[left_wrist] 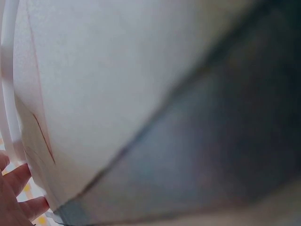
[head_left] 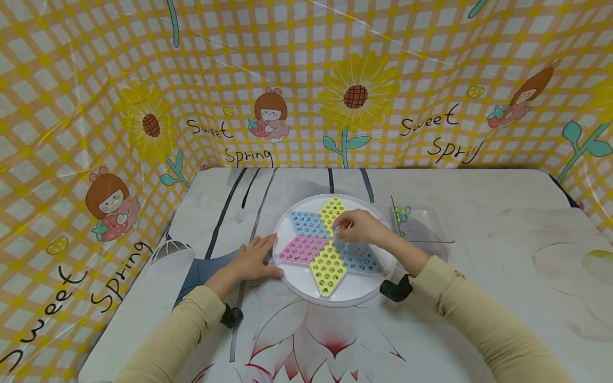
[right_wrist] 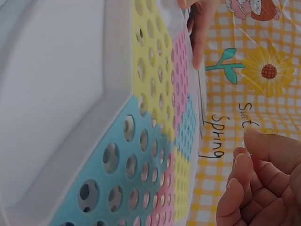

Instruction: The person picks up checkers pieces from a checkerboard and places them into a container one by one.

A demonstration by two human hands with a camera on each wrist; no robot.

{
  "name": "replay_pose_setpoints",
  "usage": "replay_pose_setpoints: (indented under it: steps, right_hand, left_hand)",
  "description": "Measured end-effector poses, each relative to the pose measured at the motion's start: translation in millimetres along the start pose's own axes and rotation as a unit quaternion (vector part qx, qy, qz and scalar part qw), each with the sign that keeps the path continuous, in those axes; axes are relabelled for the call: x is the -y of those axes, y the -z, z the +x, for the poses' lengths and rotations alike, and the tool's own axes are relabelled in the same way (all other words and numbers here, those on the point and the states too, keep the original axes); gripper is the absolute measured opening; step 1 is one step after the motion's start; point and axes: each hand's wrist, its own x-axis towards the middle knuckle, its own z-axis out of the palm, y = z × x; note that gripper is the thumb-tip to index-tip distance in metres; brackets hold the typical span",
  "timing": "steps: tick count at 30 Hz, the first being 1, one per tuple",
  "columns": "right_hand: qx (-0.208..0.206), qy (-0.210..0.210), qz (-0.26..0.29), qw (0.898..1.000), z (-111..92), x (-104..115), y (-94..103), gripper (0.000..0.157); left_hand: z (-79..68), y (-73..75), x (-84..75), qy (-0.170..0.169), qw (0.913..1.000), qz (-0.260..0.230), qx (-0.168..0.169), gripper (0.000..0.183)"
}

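Note:
A white round Chinese checkers board point(head_left: 299, 279) lies on the table, its perforated star in yellow, pink and blue. My right hand point(head_left: 356, 226) is over the middle of the star, thumb and index finger pinching a small clear-bluish marble point(head_left: 336, 230). From the right wrist view, only a glint of that marble point(right_wrist: 245, 147) shows between the fingertips, above the holes. At the board's left rim rests my left hand point(head_left: 254, 258), fingers extended and the thumb apart. Fingers point(left_wrist: 18, 179) of this hand appear at the lower left of the left wrist view.
A clear plastic box point(head_left: 433, 213) stands right of the board, with several marbles point(head_left: 404, 217) at its left side. Behind the table rises a yellow checked cloth point(head_left: 297, 64). The table cover point(head_left: 503, 298) carries printed flowers and dark lines.

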Motion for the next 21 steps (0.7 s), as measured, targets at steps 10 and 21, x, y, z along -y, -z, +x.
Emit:
replay_pose_setpoints:
  steps: [10,21]
  right_hand:
    - [-0.031,0.005,-0.018,0.999,-3,-4,12.7,0.025]
    - [-0.05,-0.006,0.002,0.999,-9,-6,28.5,0.025]
  left_hand:
    - [0.3,-0.5,0.8,-0.001,1.0,0.0,-0.001,0.098]
    - [0.2,0.0,0.1,0.0,1.0,0.002,0.001,0.098]
